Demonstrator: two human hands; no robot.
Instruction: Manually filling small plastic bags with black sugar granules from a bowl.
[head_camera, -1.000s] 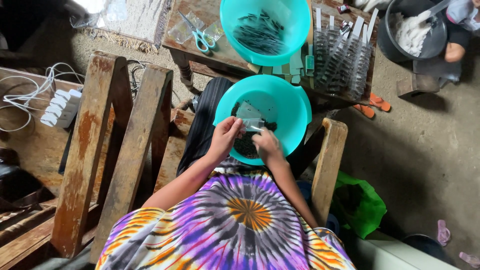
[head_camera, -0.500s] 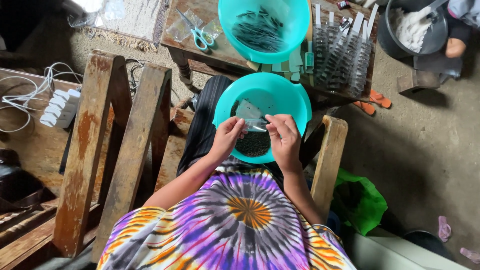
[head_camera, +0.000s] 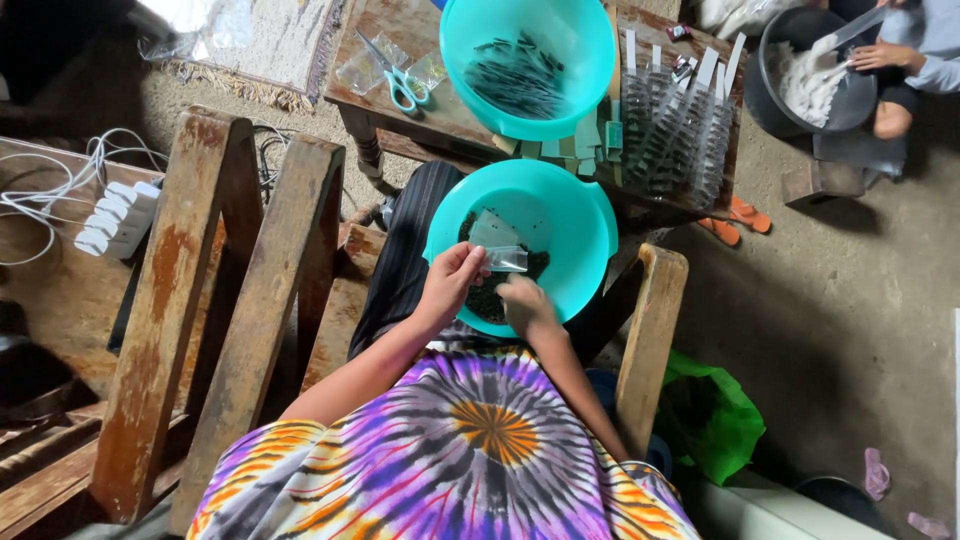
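We see two turquoise bowls: the near bowl (head_camera: 580, 215) holds dark bits, the far bowl (head_camera: 570, 40) at 12 o'clock dark strips. Small packet (head_camera: 506, 259) clear. Shirt (head_camera: 450, 460) tie-dye: purple, orange, yellow swirl. Scissors (head_camera: 400, 85) at 11 teal-handled. Bag (head_camera: 715, 420) at 4 bright green. Power strip (head_camera: 115, 220) at 9 white. Chair (head_camera: 230, 300) worn brown.

Your left hand (head_camera: 452, 283) pinches a small clear packet (head_camera: 506, 259) over the teal basin (head_camera: 585, 215) on your lap, while your right hand (head_camera: 527, 303) dips into the dark bits inside. A second teal basin (head_camera: 590, 40) and teal-handled scissors (head_camera: 400, 80) sit on the wooden tabletop (head_camera: 450, 115) ahead.
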